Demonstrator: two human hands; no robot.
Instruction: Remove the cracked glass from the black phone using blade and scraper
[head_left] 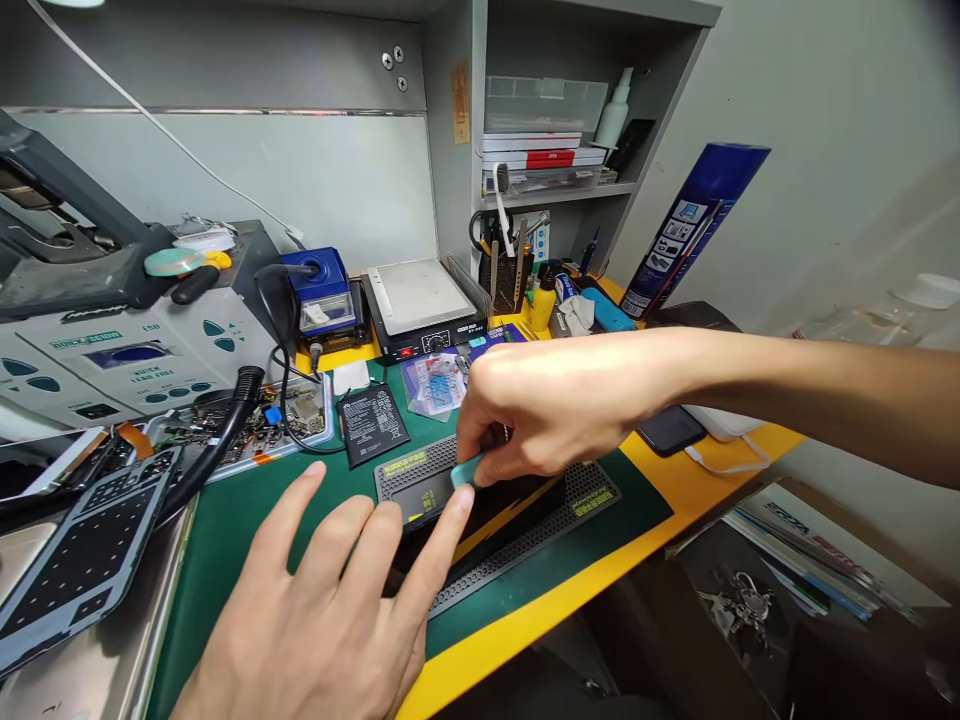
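While the green mat (pixel 225 540) supports a perforated pad (pixel 596 487), a glossy black panel (pixel 525 508) lies on that pad. Right hand (pixel 555 410) pinches a teal piece (pixel 464 470) at the panel—judged mid-work, finished and remaining portions indeterminable. Left hand (pixel 322 600) alongside, fingertip near the piece—grip unclear.

The yellow table (pixel 491 675) carries a green mat (pixel 214 545). Around the mat's perforated pad (pixel 595 487) lie a battery (pixel 373 425) and a parts tray (pixel 328 425), both at 10 o'clock, plastic bags (pixel 436 388) at 11, and a phone (pixel 671 430) at 2.
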